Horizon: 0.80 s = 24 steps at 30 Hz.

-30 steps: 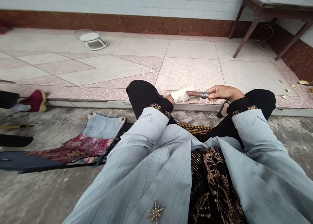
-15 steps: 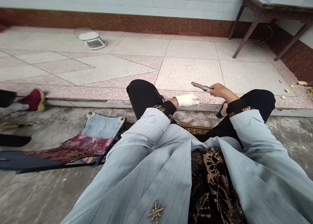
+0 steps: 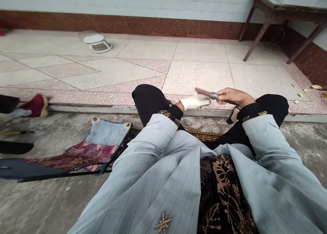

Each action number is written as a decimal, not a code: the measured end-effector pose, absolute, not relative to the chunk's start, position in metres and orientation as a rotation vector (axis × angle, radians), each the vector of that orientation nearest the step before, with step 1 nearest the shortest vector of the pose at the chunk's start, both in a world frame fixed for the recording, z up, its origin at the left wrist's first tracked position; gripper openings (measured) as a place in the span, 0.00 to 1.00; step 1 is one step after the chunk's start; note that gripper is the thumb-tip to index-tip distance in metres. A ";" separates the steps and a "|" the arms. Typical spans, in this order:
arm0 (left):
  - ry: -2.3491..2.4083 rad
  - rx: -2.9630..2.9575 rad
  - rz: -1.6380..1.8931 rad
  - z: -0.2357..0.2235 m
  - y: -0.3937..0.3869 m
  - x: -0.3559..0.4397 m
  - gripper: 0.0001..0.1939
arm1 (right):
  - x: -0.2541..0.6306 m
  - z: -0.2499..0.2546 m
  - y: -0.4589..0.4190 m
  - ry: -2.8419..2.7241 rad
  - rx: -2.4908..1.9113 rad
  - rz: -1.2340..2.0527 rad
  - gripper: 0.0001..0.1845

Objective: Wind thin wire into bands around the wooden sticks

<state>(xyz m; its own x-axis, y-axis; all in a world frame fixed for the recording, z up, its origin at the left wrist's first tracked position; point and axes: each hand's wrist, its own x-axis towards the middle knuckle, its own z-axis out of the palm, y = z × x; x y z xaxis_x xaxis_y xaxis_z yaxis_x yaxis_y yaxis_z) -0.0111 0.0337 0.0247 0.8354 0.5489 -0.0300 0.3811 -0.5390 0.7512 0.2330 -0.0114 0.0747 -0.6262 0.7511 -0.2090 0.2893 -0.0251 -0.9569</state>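
Note:
My right hand is bare and closed around the handle end of a knife-like tool. Its flat brown blade points left and is slightly blurred; silver-grey wrapping covers the part by my fingers. My left hand wears a white knitted glove and lies just below and left of the blade. The gloved fingers are curled together, and whatever they hold, if anything, cannot be made out. Both hands hover between my knees, over the step edge. Below them shows a yellow-and-black woven piece, partly hidden by my clothes.
A folding fabric chair with floral and denim cloth stands at my left. Beyond it is another person's red shoe. A small white stool stands on the tiled floor, and a wooden table at the back right. Pale scraps lie near the right wall.
The blade has moved left and slightly down, over the gloved hand. My right hand has turned, and the left fingers have curled more.

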 end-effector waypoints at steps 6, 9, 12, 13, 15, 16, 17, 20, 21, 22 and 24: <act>0.622 2.175 0.166 0.030 0.025 -0.006 0.20 | 0.224 0.066 -0.002 -1.254 -1.333 1.352 0.13; 0.630 2.187 0.176 0.030 0.026 -0.005 0.17 | 0.224 0.058 0.004 -1.301 -1.513 1.203 0.14; 0.656 2.205 0.170 0.028 0.029 -0.006 0.15 | 0.224 0.054 0.007 -1.528 -1.754 1.003 0.11; 0.667 2.213 0.166 0.027 0.029 -0.007 0.14 | 0.224 0.053 0.007 -1.644 -1.864 0.877 0.10; 0.686 2.234 0.155 0.024 0.030 -0.009 0.13 | 0.221 0.052 0.007 -1.880 -2.044 0.592 0.12; 0.692 2.248 0.147 0.023 0.030 -0.010 0.12 | 0.219 0.051 0.006 -1.985 -2.101 0.484 0.13; 0.696 2.262 0.137 0.022 0.030 -0.010 0.12 | 0.217 0.051 0.006 -2.077 -2.142 0.431 0.15; 0.698 2.304 0.110 0.019 0.031 -0.009 0.11 | 0.212 0.049 0.004 -2.299 -2.196 0.563 0.10; 0.697 2.318 0.104 0.019 0.032 -0.008 0.10 | 0.211 0.049 0.003 -2.354 -2.192 0.647 0.07; 0.696 2.331 0.099 0.019 0.034 -0.008 0.10 | 0.211 0.049 0.001 -2.406 -2.170 0.766 0.04; 0.691 2.362 0.091 0.019 0.038 -0.007 0.10 | 0.213 0.050 -0.003 -2.490 -2.015 1.169 0.04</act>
